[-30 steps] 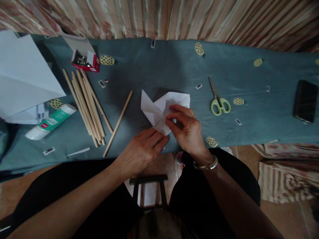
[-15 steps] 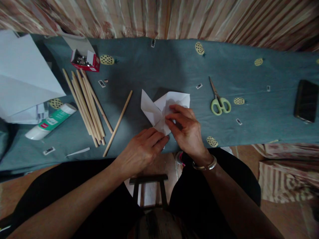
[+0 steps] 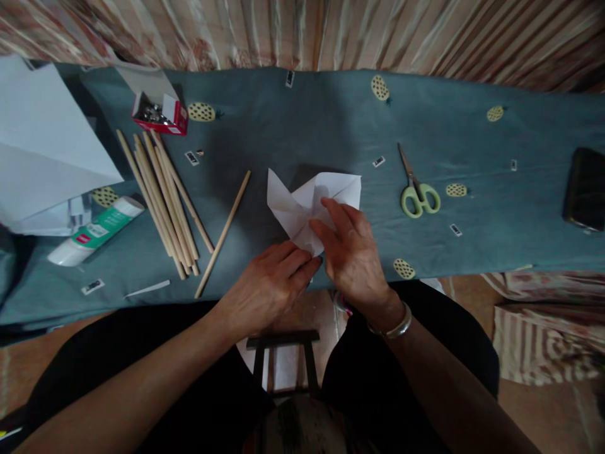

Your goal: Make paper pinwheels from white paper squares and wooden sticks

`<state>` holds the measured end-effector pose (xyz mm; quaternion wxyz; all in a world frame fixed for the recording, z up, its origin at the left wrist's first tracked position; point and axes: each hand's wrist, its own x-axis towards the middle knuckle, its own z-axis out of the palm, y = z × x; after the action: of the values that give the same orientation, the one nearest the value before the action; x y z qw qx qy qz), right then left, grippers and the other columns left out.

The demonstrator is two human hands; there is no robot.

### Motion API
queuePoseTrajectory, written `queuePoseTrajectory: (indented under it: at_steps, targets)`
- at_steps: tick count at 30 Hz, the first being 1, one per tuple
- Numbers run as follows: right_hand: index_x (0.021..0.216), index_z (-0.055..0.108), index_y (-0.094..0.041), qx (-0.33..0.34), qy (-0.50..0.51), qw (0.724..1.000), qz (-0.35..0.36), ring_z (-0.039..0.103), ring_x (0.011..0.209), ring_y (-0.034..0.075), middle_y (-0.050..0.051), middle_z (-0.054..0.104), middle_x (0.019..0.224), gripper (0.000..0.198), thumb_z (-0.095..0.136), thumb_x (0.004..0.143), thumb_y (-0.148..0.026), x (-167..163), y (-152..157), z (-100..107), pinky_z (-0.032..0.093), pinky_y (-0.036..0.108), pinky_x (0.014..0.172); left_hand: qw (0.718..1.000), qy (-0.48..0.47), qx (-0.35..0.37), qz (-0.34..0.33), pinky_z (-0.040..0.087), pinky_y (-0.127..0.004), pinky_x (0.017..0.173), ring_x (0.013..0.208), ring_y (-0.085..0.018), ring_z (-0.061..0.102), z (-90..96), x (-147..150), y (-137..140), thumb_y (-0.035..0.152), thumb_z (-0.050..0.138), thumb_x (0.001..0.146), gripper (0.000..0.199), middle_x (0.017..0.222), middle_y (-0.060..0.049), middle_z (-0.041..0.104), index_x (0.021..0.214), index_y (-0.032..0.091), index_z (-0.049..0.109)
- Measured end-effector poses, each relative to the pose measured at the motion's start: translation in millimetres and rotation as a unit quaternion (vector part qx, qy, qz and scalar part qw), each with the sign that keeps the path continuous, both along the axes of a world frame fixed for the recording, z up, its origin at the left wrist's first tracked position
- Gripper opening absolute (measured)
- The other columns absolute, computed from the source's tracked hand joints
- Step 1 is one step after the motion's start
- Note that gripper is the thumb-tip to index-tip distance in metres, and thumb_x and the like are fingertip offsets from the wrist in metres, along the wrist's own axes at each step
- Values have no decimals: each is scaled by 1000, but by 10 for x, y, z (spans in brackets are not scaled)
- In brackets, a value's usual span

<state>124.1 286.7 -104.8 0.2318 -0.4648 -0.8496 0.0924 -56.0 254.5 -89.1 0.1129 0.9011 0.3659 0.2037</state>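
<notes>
A white paper pinwheel (image 3: 287, 211) with bent blades lies on the table close to its front edge. My left hand (image 3: 271, 280) pinches the pinwheel's near corner between thumb and fingers. Over its right half rests my right hand (image 3: 350, 249), thumb pressed near the centre and the other fingers curled against the paper. The palm hides part of the right-hand blades. A single wooden stick (image 3: 224, 233) lies left of the pinwheel, apart from both hands. Green-handled scissors (image 3: 416, 192) lie to the right of my right hand.
Several wooden sticks (image 3: 165, 202) lie together on the left. Behind them stands an open red box (image 3: 163, 116) of small metal pieces. A green-and-white glue tube (image 3: 97, 230) and white paper sheets (image 3: 51, 139) are at far left. A dark phone (image 3: 585, 189) lies far right.
My right thumb has moved left toward the pinwheel's centre, and the right hand has turned to lie flatter over the paper. My left hand keeps its hold on the near corner.
</notes>
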Motion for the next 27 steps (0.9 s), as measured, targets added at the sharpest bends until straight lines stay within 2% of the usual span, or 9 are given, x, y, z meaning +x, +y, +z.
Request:
queuePoseTrajectory:
  at_steps: [6,12,17,27]
  targets:
    - [125,59,-28,-35,52,998,-8,45,130,30,6,52,141,39,44,94,-10,-28,-42,-50,41,53,108,1000,1,-15,2,57,-34,75,86,-20,60,5,0,-2,14,55,93,19,92,-8,67,109,10,64]
    - [129,56,-23,7,29,1000,2,44,130,31,11,49,143,37,46,94,-13,10,-80,-112,45,52,106,1000,2,-27,6,57,-35,74,86,-21,59,0,3,-3,13,52,93,21,93,-9,67,110,9,64]
    - [132,54,-28,-14,26,1000,-5,43,132,32,8,48,145,43,47,93,-13,7,-74,-125,43,53,106,1000,-1,-26,2,57,-35,73,84,-21,58,-4,5,-5,13,52,93,22,92,-9,67,110,9,64]
    - [113,64,-26,-9,44,999,-4,44,128,32,6,49,143,34,45,89,-12,-46,63,-63,41,53,105,1000,11,-20,7,56,-33,73,84,-20,59,17,7,7,13,51,94,19,92,-8,67,105,10,65]
